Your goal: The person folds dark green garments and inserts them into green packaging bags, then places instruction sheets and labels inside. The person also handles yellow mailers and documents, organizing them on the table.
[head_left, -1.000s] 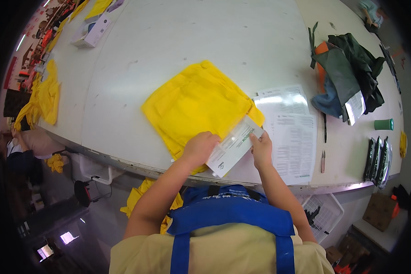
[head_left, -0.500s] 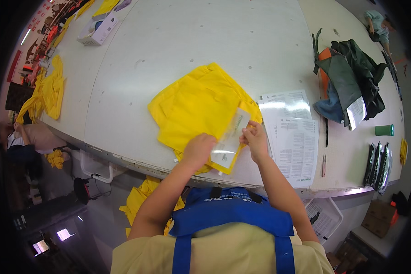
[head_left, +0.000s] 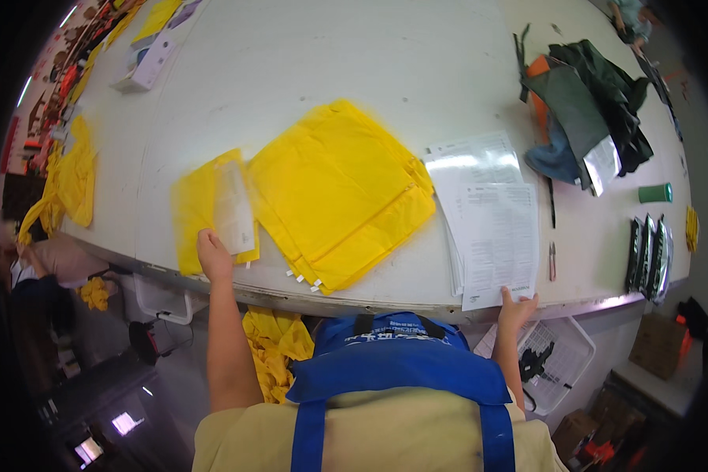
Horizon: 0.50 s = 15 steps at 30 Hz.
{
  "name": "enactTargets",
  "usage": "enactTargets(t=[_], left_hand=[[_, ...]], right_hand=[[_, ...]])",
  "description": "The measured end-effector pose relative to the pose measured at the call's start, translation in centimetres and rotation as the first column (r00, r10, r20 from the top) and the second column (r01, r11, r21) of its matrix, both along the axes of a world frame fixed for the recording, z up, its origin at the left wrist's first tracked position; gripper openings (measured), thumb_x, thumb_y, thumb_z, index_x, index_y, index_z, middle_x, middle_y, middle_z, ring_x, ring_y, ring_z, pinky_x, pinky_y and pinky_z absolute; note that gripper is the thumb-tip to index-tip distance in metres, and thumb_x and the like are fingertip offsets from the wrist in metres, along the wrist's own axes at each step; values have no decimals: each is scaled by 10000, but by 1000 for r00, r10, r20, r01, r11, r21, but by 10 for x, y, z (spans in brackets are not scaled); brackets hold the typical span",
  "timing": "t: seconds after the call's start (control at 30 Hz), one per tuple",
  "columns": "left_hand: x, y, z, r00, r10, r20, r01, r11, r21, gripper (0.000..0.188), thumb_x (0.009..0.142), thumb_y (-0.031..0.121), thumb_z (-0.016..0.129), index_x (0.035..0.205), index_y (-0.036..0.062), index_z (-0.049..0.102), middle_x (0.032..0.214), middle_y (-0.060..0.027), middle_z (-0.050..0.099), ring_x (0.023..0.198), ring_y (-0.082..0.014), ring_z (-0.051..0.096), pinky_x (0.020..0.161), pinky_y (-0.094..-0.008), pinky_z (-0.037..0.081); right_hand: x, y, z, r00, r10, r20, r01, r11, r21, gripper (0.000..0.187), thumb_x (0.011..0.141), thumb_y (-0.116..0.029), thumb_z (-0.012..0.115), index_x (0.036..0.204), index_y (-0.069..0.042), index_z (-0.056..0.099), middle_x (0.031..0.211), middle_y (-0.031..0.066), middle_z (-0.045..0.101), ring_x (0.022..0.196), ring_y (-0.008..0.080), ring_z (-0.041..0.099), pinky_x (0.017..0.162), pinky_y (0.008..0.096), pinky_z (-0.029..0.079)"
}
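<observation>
My left hand (head_left: 215, 256) is closed on the near edge of a folded yellow fabric piece (head_left: 193, 208) with a clear plastic panel (head_left: 234, 206). Motion blurs this piece, which is on the left part of the table. Beside it, to the right, lies a flat stack of yellow fabric pieces (head_left: 338, 193) with small white tags at the near corner. At the table's front edge my right hand (head_left: 519, 307) has its thumb on top of a printed white sheet (head_left: 498, 244), gripping the lower edge. More printed sheets (head_left: 446, 212) lie beneath and beside it.
On the right are a dark green and black fabric bundle (head_left: 598, 110), a green cylinder (head_left: 655, 193), small snips (head_left: 552, 261) and several dark plastic packets (head_left: 647, 256). A white box (head_left: 147, 63) and yellow fabric (head_left: 79, 173) lie at left. A white basket (head_left: 566, 358) stands below the table.
My left hand has carried the clear-panelled yellow piece leftward off the stack, uncovering the stack's right side. My right hand has let go of the panel and moved right to the printed sheet.
</observation>
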<state>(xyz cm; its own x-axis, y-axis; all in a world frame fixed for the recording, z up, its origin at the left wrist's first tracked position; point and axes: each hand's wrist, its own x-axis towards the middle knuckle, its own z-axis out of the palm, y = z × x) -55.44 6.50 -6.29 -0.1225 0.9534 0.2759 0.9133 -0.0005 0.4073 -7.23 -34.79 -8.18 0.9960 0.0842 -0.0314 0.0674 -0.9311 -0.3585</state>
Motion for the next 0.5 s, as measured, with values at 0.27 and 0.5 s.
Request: enactTargets(t=[0.27, 0.5], left_hand=[[184, -79, 23, 661, -718, -218, 706, 693, -143, 585, 795, 257, 669, 1325, 125, 457, 1330, -159, 458, 1219, -382, 407, 1031, -495, 304], [199, -75, 3, 668, -738, -96, 685, 660, -309, 432, 800, 248, 669, 1206, 139, 568, 1191, -94, 549, 1073, -318, 506, 894, -449, 413]], right_hand=[[-9, 27, 29, 990, -134, 45, 139, 977, -161, 986, 629, -351, 840, 1340, 89, 317, 1285, 300, 451, 1160, 424, 477, 997, 452, 380], [27, -23, -3, 978, -208, -9, 185, 850, 494, 793, 724, -33, 735, 1380, 8, 292, 1246, 232, 512, 1118, 329, 538, 937, 401, 442]])
